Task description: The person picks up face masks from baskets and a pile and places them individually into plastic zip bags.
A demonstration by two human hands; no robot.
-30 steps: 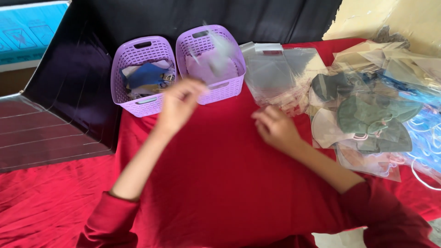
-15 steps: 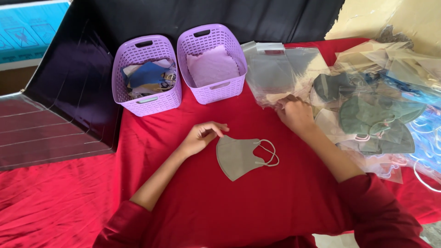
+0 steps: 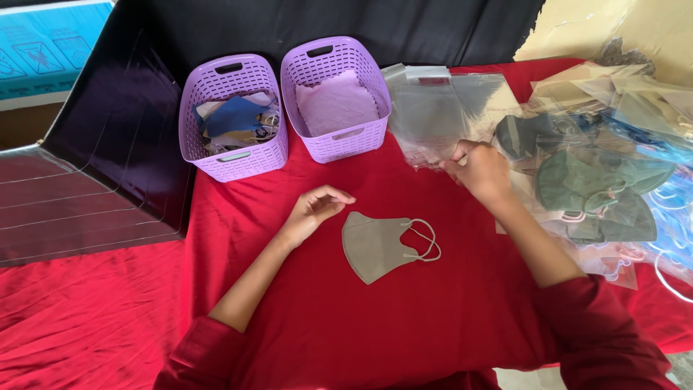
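On the red cloth (image 3: 433,325), a grey mask (image 3: 375,245) lies flat just beside the empty, loosely curled left hand (image 3: 317,209). Right hand (image 3: 480,170) pinches 1 clear bag (image 3: 440,115); peeling only that top sheet looks wise.

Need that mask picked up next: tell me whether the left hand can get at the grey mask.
Probably yes: the left hand rests empty just beside the grey mask, which lies flat on bare red cloth with nothing between them.

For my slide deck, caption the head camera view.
Right hand grips clear bags; left hand rests beside grey mask on red cloth.
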